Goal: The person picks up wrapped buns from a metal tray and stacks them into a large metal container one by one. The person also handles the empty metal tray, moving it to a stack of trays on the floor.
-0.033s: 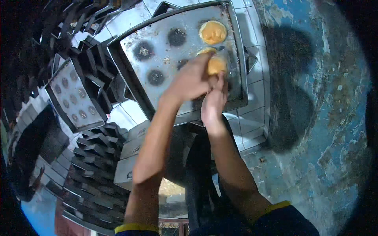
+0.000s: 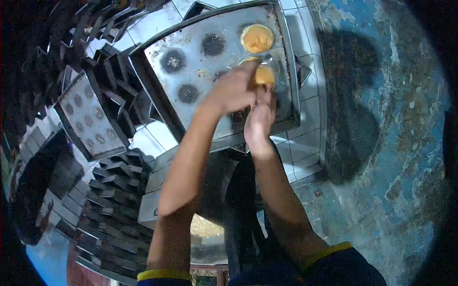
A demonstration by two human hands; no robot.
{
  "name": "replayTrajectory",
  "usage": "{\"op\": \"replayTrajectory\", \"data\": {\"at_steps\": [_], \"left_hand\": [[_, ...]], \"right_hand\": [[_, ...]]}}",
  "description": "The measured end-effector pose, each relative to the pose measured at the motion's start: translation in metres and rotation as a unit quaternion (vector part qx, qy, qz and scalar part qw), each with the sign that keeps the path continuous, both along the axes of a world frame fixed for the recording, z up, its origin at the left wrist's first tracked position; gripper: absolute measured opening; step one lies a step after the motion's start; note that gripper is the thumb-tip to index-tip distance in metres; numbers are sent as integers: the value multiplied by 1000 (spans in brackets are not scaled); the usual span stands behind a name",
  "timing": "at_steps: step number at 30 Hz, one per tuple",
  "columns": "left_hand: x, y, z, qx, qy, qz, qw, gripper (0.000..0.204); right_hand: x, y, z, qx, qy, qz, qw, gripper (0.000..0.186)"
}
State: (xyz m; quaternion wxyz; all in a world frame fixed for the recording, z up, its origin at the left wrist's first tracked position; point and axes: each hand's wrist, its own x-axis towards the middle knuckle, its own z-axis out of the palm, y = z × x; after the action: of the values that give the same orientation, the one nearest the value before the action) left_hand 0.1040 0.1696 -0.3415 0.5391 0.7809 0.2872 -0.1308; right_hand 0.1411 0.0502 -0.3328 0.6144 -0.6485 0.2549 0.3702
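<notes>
Over the right side of a large metal baking tray (image 2: 198, 102), my two hands work close together at a round yellow bun (image 2: 265, 75). Clear plastic film (image 2: 272, 62) shows around the bun and looks like a thin bag. My left hand (image 2: 234, 91), partly blurred, has its fingers bent at the bun's left side. From below, my right hand (image 2: 260, 114) pinches the lower edge of the plastic. Another bun (image 2: 250, 62) is partly hidden behind my left fingers. A whole round bun (image 2: 256, 38) lies on the tray at the far right corner.
Dark round baking marks (image 2: 213, 45) with crumbs dot the tray. A smaller-looking tray (image 2: 88, 112) with several round marks lies to the left. Dark stacked metal trays (image 2: 114, 190) fill the left. White tiles (image 2: 307, 114) border a worn blue floor (image 2: 377, 200) on the right.
The bun between my hands has shifted slightly away from me, and more of the clear film shows beyond it. My right fingers have moved a little. The bun in the corner stays put.
</notes>
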Motion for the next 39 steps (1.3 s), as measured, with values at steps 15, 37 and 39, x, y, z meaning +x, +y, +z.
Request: {"op": "replayTrajectory", "data": {"at_steps": [15, 37, 39], "left_hand": [[-45, -58, -11, -216, -18, 187, 958, 96], [-40, -73, -8, -293, 17, 309, 904, 90], [-46, -73, 6, -214, -7, 258, 942, 90]], "right_hand": [[-8, -62, -29, 18, -66, 191, 979, 54], [-11, -59, -41, -28, -79, 175, 981, 71], [-11, -63, -37, 23, -67, 138, 988, 74]]}}
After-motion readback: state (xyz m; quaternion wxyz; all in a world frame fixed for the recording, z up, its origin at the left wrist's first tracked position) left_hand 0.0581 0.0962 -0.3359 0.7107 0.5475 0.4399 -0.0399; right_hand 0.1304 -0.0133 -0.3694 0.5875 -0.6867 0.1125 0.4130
